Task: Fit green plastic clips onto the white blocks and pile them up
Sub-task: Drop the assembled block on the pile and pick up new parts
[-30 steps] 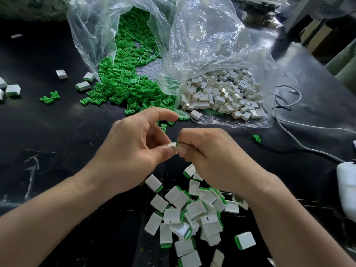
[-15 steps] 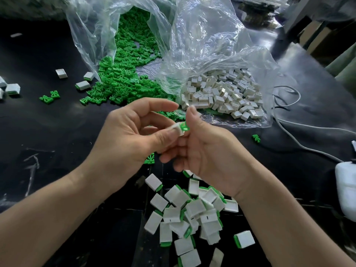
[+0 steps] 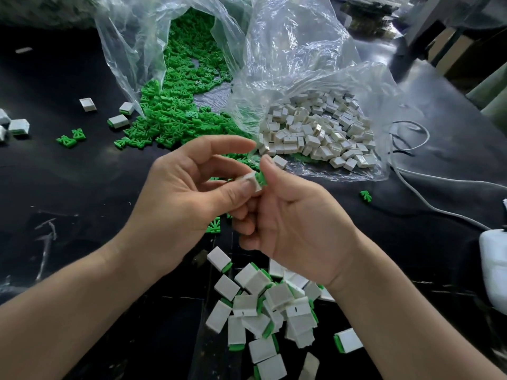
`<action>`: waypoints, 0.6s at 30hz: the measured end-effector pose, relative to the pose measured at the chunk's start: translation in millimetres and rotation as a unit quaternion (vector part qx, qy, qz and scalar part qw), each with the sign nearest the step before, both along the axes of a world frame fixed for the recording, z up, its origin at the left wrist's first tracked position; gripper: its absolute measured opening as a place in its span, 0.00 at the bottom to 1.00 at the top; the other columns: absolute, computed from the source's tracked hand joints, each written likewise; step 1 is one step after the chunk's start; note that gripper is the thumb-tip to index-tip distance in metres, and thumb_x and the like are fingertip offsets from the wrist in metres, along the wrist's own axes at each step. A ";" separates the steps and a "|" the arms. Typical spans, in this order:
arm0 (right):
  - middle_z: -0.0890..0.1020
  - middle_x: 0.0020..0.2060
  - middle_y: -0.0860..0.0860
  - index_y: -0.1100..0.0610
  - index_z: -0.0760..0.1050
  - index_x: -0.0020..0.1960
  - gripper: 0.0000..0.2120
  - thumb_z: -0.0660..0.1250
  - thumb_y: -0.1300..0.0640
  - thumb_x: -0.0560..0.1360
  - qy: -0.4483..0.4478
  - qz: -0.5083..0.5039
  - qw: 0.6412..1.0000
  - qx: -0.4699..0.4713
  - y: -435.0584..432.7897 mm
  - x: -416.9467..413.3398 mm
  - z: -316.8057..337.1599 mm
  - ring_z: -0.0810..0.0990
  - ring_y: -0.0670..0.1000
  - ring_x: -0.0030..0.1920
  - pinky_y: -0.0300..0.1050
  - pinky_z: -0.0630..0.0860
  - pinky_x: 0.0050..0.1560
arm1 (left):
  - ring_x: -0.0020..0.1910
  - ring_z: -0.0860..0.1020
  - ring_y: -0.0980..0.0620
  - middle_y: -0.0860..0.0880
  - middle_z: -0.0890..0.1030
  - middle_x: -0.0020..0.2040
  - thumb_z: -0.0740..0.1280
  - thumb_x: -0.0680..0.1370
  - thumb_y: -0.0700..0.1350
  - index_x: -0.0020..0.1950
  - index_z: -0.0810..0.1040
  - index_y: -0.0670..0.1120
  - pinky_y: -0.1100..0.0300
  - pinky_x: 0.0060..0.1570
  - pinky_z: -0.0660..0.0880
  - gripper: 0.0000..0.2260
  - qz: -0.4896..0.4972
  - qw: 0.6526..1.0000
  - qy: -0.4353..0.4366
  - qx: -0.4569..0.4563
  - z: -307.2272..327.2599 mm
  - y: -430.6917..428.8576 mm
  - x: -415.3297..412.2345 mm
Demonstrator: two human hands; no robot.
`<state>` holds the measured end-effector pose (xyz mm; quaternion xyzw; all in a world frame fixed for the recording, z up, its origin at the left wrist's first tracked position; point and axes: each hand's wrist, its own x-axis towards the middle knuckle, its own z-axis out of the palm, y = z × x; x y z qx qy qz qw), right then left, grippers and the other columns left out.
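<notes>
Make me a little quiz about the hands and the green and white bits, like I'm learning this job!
1. True or false: the pile of finished blocks lies nearer the person than the bag of white blocks.
2. What does the left hand pinch? A: a white block. B: a cable. C: a bag.
3. Fill the gap: the right hand presses a ____ clip against that block.
Key: 1 true; 2 A; 3 green.
</notes>
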<state>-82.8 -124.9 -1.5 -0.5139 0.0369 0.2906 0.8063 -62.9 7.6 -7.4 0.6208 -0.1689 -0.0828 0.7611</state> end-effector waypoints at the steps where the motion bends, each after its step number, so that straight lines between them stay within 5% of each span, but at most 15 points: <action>1: 0.70 0.28 0.48 0.56 0.70 0.39 0.18 0.54 0.41 0.67 -0.006 -0.004 1.000 -0.009 -0.3 -0.1 -0.6 0.67 0.45 0.28 0.38 0.65 0.31 | 0.26 0.77 0.55 0.50 0.82 0.35 0.75 0.61 0.36 0.49 0.78 0.46 0.64 0.28 0.75 0.19 0.000 1.000 -0.001 0.001 -0.8 0.6 0.4; 11: 0.71 0.28 0.48 0.55 0.69 0.36 0.16 0.57 0.42 0.66 -0.053 -0.021 0.995 -0.081 1.7 -2.5 -3.3 0.68 0.45 0.28 0.38 0.64 0.30 | 0.29 0.77 0.46 0.46 0.82 0.35 0.66 0.65 0.34 0.47 0.79 0.47 0.60 0.29 0.76 0.13 -0.001 1.000 -0.002 -0.010 -0.8 2.8 1.2; 18: 0.72 0.27 0.48 0.55 0.71 0.34 0.13 0.60 0.45 0.67 -0.068 -0.027 0.996 -0.048 1.4 -4.0 -2.2 0.68 0.46 0.28 0.37 0.66 0.30 | 0.28 0.76 0.45 0.46 0.81 0.35 0.65 0.65 0.34 0.46 0.81 0.48 0.55 0.29 0.76 0.15 -0.008 1.000 0.002 -0.020 -1.1 3.4 0.3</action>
